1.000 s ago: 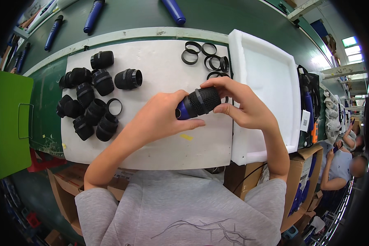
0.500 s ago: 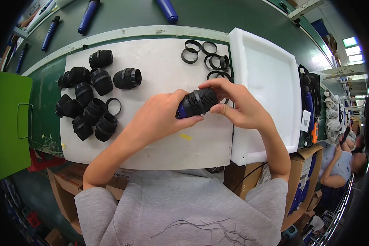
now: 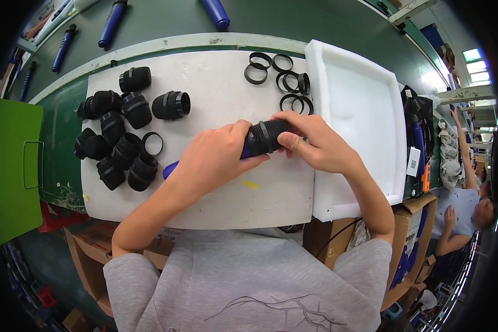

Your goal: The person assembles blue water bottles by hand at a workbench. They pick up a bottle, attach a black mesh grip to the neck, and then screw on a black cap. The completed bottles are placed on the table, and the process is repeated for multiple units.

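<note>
My left hand (image 3: 218, 149) is wrapped round the blue body of a microphone (image 3: 264, 137), whose tail end shows past the wrist on the left. Its black mesh head points up to the right, and my right hand (image 3: 315, 141) grips that head with thumb and fingers. On the white board (image 3: 216, 202) to the left lie several loose black microphone grilles (image 3: 128, 149); one grille (image 3: 171, 105) sits a little apart. A black ring (image 3: 152, 144) lies among them. More black rings (image 3: 293, 83) are spread at the board's upper right.
Right of the board stands a white foam tray (image 3: 357, 202). Several blue microphones (image 3: 113, 25) lie on the green bench beyond. A green panel (image 3: 11, 166) is at far left. Open cardboard boxes (image 3: 86, 265) stand below the bench edge. Another person (image 3: 454, 216) sits at far right.
The microphone has turned slightly, so its blue tail now shows beyond my left wrist. My right fingers have closed in on its mesh head. The person at far right has stretched out an arm.
</note>
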### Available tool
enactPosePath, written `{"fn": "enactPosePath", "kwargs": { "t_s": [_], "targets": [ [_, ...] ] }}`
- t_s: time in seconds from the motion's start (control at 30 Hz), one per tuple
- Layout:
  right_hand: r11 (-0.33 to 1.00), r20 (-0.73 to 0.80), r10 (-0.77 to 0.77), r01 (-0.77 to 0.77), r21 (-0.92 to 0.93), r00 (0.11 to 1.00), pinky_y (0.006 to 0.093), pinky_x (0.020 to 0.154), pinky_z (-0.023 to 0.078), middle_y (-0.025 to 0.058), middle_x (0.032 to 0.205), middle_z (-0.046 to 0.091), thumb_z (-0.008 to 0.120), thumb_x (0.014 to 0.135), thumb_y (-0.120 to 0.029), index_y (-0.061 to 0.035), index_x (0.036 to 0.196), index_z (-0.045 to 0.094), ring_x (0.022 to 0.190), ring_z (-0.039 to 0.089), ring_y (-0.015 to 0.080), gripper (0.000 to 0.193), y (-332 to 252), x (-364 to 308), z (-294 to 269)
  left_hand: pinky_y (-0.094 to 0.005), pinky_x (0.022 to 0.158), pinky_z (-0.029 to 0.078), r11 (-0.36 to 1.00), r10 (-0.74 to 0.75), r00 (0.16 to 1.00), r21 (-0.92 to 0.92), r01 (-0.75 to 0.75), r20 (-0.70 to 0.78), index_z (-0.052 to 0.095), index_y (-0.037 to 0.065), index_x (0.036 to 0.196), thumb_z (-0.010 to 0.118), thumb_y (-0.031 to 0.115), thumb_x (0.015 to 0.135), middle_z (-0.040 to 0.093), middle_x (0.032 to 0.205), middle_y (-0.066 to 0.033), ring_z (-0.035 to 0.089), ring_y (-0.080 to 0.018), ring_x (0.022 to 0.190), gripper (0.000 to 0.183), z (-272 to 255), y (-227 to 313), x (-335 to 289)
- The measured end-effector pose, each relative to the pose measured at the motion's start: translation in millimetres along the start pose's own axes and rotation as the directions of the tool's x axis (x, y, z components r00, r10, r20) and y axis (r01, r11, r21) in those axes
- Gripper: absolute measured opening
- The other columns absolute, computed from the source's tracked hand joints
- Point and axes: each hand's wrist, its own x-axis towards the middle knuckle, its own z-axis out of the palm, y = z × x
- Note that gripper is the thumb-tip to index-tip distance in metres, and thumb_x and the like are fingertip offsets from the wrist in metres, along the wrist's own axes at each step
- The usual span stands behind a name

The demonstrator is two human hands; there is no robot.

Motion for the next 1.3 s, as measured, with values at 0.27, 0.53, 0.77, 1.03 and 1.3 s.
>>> {"fn": "enactPosePath", "kwargs": {
  "t_s": [0.27, 0.53, 0.77, 1.03, 1.3],
  "targets": [
    [0.981, -0.024, 0.009, -0.014, -0.196, 1.000, 0.0452, 0.065, 0.046, 0.0186, 0.070, 0.061, 0.039, 0.108, -0.040, -0.0009, 0.092, 0.059, 0.066, 0.060, 0.0372, 0.048, 2.7, 2.8, 2.8, -0.0428, 0.063, 0.055, 0.996, 0.038, 0.999, 0.077, -0.037, -0.003, 0.062, 0.003, 0.105, 0.083, 0.038, 0.080, 0.070, 0.083, -0.0167, 0.070, -0.0357, 0.072, 0.048, 5.3, 1.1, -1.4],
    [0.992, -0.034, 0.024, -0.028, -0.121, 0.999, 0.0411, 0.067, 0.048, 0.0173, 0.078, 0.064, 0.048, 0.105, -0.045, -0.0037, 0.112, 0.061, 0.073, 0.063, 0.0324, 0.044, -5.9, 1.0, -0.9, -0.0422, 0.063, 0.055, 0.998, 0.062, 0.994, 0.038, -0.059, -0.088, 0.063, 0.002, 0.107, 0.085, 0.036, 0.078, 0.070, 0.084, -0.0168, 0.070, -0.0356, 0.073, 0.050, 4.7, -0.1, -2.7],
    [0.986, -0.091, -0.160, 0.154, -0.070, 0.983, 0.0318, 0.065, 0.046, 0.0091, 0.082, 0.064, 0.071, 0.094, -0.037, -0.0052, 0.121, 0.062, 0.070, 0.058, 0.0184, 0.043, -10.4, -2.2, -0.1, -0.0416, 0.063, 0.055, 0.998, 0.055, 0.995, -0.018, -0.057, -0.078, 0.063, 0.002, 0.106, 0.086, 0.035, 0.077, 0.070, 0.085, -0.0171, 0.069, -0.0356, 0.073, 0.050, -2.2, 5.8, -4.0],
    [0.979, -0.005, 0.201, -0.201, 0.025, 0.979, 0.0313, 0.058, 0.044, 0.0093, 0.071, 0.062, 0.055, 0.102, -0.045, -0.0025, 0.103, 0.068, 0.061, 0.055, 0.0155, 0.044, -10.8, 3.0, -1.0, -0.0410, 0.059, 0.055, 0.984, 0.178, 0.968, 0.050, -0.172, -0.178, 0.058, 0.001, 0.094, 0.081, 0.035, 0.082, 0.068, 0.078, -0.0151, 0.069, -0.0323, 0.067, 0.043, 6.0, 6.0, -4.6],
    [0.989, -0.431, -0.136, 0.097, -0.110, 0.892, 0.0240, 0.059, 0.046, 0.0046, 0.077, 0.065, 0.082, 0.085, -0.021, -0.0040, 0.117, 0.060, 0.064, 0.057, 0.0082, 0.043, -8.4, -0.5, -17.8, -0.0441, 0.066, 0.054, 0.993, -0.097, 0.991, 0.054, 0.102, -0.095, 0.060, 0.001, 0.107, 0.082, 0.036, 0.082, 0.069, 0.085, -0.0185, 0.068, -0.0378, 0.076, 0.048, -5.8, -0.1, 1.1]
  ]
}}
